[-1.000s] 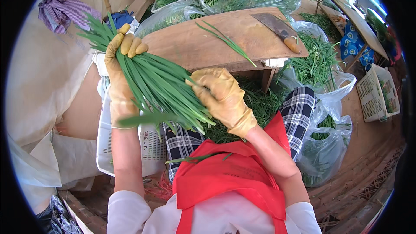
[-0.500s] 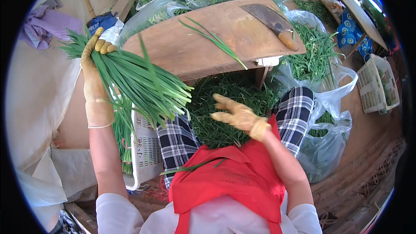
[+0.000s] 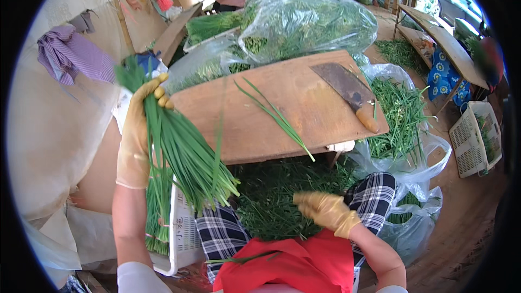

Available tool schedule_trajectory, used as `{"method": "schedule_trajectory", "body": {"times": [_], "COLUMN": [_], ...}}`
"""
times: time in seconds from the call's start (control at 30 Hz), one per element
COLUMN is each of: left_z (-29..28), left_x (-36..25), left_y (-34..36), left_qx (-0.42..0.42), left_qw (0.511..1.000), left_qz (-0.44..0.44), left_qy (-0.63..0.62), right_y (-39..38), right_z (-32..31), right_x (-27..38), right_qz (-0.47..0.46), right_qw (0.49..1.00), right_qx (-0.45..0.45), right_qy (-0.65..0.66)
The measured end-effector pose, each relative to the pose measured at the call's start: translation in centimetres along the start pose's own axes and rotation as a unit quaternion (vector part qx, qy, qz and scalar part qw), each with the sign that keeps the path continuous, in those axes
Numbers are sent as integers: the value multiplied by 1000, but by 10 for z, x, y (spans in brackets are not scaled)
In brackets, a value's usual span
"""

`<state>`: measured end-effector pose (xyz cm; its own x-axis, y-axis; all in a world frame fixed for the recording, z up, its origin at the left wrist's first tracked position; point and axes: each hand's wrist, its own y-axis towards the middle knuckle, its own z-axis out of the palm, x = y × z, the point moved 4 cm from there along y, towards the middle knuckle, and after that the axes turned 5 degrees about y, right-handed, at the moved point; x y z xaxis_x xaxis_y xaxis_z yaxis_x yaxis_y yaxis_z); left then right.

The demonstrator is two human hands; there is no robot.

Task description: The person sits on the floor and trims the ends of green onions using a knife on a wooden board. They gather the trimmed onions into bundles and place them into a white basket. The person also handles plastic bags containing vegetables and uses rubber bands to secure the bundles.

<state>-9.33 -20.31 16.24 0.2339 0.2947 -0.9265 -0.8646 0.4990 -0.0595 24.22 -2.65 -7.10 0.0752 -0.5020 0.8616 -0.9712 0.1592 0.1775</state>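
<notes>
Dark characters (image 3: pixel 179 232) — on left white basket (image 3: pixel 188 240)

A broad, brown wooden counter (image 3: pixel 325 114) with worn, scuffed patches carries a few long, slender green leaves (image 3: pixel 278 119), their lower ends crossing its near edge, and a wide, dark-bladed knife (image 3: pixel 346 89) with a rounded wooden handle, lying towards the right end.

A thick bunch of long, flat green leaves (image 3: pixel 184 144) is slanting down from the left hand (image 3: pixel 138 119). Its paler ends (image 3: pixel 227 187) are fanning out toward the lower right.
</notes>
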Motion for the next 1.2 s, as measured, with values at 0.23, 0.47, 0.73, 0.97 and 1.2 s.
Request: {"method": "schedule_trajectory", "body": {"times": [0.23,0.47,0.73,0.97,1.2], "left_z": [62,26,-36,-83,35], "left_x": [99,166,134,239,290], "left_y": [96,146,-16,-117,-63], "left_qx": [6,-6,-81,-5,193], "left_qw": [991,994,950,963,873], "left_qz": [-98,-49,51,-267,-390], "left_qy": [90,95,299,30,-222], "right_y": [90,114,111,157,167], "right_z": [-72,-65,-90,-10,-34], "right_x": [6,1,45,44,44], "right_qz": [95,7,21,-119,-103], "right_qw": [956,983,935,864,932], "right_qx": [-161,-174,-205,4,-4], "right_qy": [-225,65,-288,-489,-349]}}
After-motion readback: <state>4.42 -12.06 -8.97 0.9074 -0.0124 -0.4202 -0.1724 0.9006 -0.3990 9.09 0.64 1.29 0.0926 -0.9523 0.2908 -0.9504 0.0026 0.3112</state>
